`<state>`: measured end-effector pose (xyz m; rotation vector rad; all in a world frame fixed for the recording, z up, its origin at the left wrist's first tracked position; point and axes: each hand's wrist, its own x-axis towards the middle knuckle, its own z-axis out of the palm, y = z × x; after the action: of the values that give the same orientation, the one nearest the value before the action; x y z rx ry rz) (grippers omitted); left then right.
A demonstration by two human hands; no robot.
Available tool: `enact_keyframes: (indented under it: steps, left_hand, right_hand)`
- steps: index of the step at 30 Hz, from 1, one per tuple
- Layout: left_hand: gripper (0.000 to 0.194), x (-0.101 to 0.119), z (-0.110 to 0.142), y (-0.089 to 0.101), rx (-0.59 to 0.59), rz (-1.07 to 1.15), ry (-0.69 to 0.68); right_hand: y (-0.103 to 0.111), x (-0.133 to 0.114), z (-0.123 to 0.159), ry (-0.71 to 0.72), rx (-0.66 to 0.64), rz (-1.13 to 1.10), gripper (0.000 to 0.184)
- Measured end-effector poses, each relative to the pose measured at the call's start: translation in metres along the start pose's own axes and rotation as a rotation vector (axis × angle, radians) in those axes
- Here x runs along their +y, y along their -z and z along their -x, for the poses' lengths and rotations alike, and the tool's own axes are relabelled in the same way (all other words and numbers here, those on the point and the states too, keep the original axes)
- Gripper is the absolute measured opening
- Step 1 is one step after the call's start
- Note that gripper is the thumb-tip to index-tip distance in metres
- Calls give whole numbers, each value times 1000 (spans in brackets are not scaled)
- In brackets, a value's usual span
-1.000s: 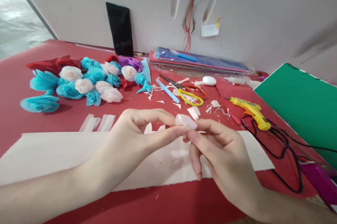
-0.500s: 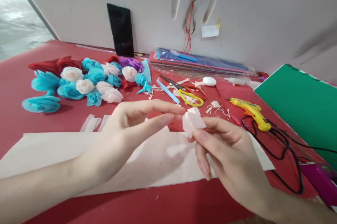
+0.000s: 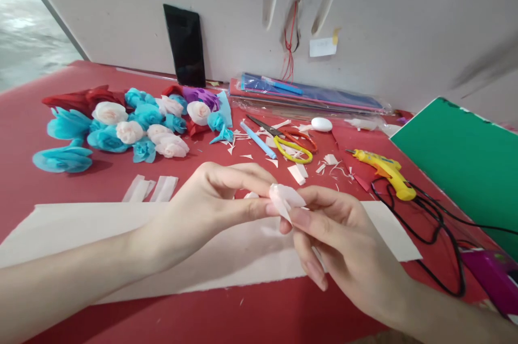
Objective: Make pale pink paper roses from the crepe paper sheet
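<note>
A small pale pink crepe paper petal piece (image 3: 286, 199), folded and curved, is pinched between my two hands above the table. My left hand (image 3: 226, 198) grips its left edge with thumb and forefinger. On the right side, my right hand (image 3: 335, 228) holds the same piece between thumb and fingers, its lower fingers loosely curled. Beneath both hands lies a long sheet of pale crepe paper (image 3: 194, 263). Cut pale strips (image 3: 164, 188) rest beyond my left wrist, and a few small pieces (image 3: 298, 173) lie just past the held paper.
Several blue, white, red and purple paper flowers (image 3: 109, 138) sit at the back left. Scissors (image 3: 293, 151), a blue pen (image 3: 259, 140) and paper scraps are in the middle. A yellow glue gun (image 3: 382, 171) with black cable and a green board (image 3: 457, 160) stand right.
My left hand has moved right and closed on the paper's left edge. The held piece shifted slightly left and down, uncovering small paper pieces behind it on the table.
</note>
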<state>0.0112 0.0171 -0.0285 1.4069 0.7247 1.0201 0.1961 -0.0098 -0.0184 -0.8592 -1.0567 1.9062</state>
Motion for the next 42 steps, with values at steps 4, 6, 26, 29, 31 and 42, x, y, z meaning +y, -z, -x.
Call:
enact_keyframes:
  steps: [4, 6, 26, 29, 31, 42]
  left_hand:
    - [18, 3, 1, 0, 34, -3, -18]
    - [20, 5, 1, -1, 49, -3, -22]
    - [19, 3, 4, -4, 37, 51, -51]
    - [18, 2, 4, -5, 37, 43, -56]
    - [17, 2, 5, -6, 38, 37, -62]
    - [11, 2, 11, -10, 126, 34, -99]
  right_hand:
    - [0, 0, -3, 3, 4, -17, 9]
    - [0, 0, -4, 7, 9, -19, 9]
    - [1, 0, -2, -84, -68, -131, 9]
    - [1, 0, -3, -91, -78, -134, 9]
    - [1, 0, -3, -88, -86, -127, 9]
    - [-3, 2, 2, -44, 79, 44, 8]
